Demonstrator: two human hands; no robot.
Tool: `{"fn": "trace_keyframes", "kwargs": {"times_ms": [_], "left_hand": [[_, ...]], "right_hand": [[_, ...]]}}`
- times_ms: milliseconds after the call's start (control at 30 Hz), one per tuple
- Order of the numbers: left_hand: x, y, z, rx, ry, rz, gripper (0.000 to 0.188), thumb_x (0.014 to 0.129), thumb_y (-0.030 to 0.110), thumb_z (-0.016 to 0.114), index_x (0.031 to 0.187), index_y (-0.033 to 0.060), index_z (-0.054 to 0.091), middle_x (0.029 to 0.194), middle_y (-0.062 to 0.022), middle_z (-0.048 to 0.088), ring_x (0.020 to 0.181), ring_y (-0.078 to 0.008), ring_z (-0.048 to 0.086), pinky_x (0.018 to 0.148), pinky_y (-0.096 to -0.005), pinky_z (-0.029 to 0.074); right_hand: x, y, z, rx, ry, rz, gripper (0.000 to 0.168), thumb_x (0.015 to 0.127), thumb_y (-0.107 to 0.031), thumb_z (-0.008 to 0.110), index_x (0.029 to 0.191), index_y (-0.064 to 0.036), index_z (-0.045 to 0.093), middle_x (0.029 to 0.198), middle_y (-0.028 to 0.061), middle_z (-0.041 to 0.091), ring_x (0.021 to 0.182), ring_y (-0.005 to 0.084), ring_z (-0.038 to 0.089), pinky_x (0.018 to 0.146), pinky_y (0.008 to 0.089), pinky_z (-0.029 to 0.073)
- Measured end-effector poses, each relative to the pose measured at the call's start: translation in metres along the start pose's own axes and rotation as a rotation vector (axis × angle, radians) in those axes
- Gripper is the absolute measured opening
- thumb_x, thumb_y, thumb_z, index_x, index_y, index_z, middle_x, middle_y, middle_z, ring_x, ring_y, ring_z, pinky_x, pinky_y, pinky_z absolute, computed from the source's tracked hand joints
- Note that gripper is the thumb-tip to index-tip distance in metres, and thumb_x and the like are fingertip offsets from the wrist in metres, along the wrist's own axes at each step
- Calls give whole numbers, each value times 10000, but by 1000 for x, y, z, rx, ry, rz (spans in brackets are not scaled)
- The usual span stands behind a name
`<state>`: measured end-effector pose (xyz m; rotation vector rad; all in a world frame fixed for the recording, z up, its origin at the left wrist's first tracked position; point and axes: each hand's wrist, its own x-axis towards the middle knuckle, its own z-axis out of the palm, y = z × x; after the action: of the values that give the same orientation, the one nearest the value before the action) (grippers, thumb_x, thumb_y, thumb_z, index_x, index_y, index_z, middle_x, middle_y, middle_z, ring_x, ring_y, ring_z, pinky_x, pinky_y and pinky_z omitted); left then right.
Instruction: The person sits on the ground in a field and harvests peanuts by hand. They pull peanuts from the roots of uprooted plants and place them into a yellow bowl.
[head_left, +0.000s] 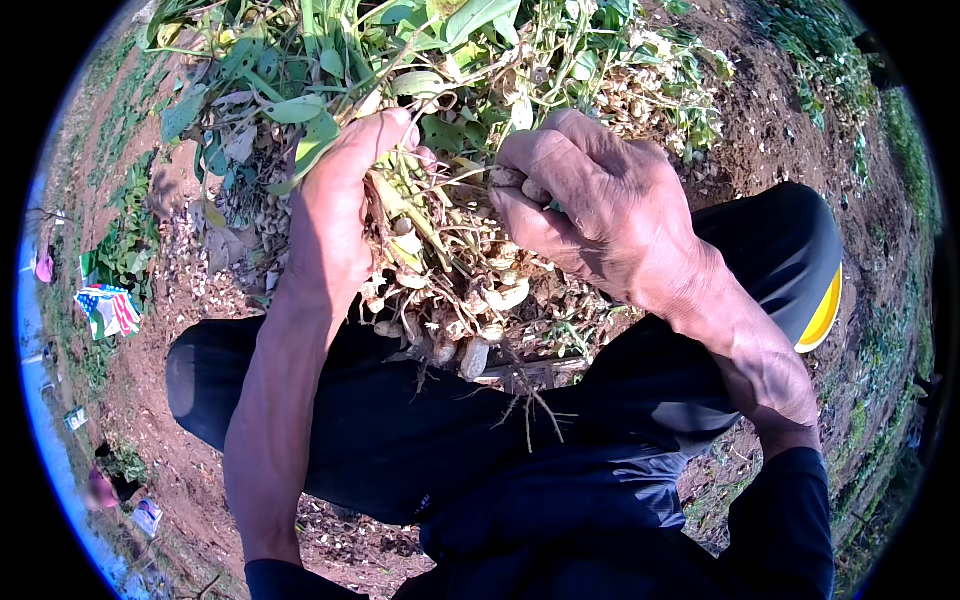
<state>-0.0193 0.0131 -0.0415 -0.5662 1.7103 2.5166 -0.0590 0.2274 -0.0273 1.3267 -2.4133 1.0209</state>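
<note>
My left hand (341, 202) grips the stems of a peanut plant above its roots. Peanut pods (475, 358) and thin roots (532, 405) hang from the gripped bunch over my lap. To the right of the bunch, my right hand (592, 202) has its fingers curled around a few peanut pods (534, 189), which show between thumb and fingers. Green leaves (300, 110) of peanut plants lie beyond both hands, and some overlap the left one.
A heap of pulled plants with pods (637, 97) lies ahead on reddish soil (757, 97). My bent legs in dark trousers (450, 442) frame the work. Colourful bags (112, 309) lie at the far left, near leafy plants (127, 247).
</note>
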Motion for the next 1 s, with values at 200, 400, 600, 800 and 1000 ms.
{"fn": "trace_keyframes", "kwargs": {"times_ms": [200,400,600,800,1000], "left_hand": [[-6,1,2,-19,84,20,201,903,218,639,992,40,608,793,-2,581,679,-102,587,597,-243,474],[-13,16,-7,-77,78,81,252,852,245,665,971,27,626,820,-34,604,710,-102,586,629,-258,485],[-8,19,-12,-162,84,142,203,889,237,625,898,40,578,816,-25,543,769,-123,552,634,-263,473],[-5,22,-19,-144,1,106,196,922,228,565,929,33,586,841,-34,571,794,-119,580,686,-245,486],[-5,20,-13,-101,3,104,170,888,183,598,979,48,551,864,-32,580,788,-137,599,690,-275,523]], "right_hand": [[-2,-1,-2,-90,15,-5,176,774,-99,706,917,-94,603,704,41,550,573,208,595,481,317,480],[-6,31,-6,-246,83,122,207,806,-133,663,762,-53,478,608,79,539,558,289,607,482,397,497],[-6,-9,-21,790,-135,640,155,828,-13,557,934,-12,670,701,-28,598,606,2,481,521,184,405],[-19,-3,8,685,-150,448,108,828,-15,613,934,-30,630,737,81,634,646,116,605,572,272,485],[-24,2,14,531,-133,314,239,828,-119,700,1027,-4,632,869,162,673,784,302,684,655,370,550]]}}
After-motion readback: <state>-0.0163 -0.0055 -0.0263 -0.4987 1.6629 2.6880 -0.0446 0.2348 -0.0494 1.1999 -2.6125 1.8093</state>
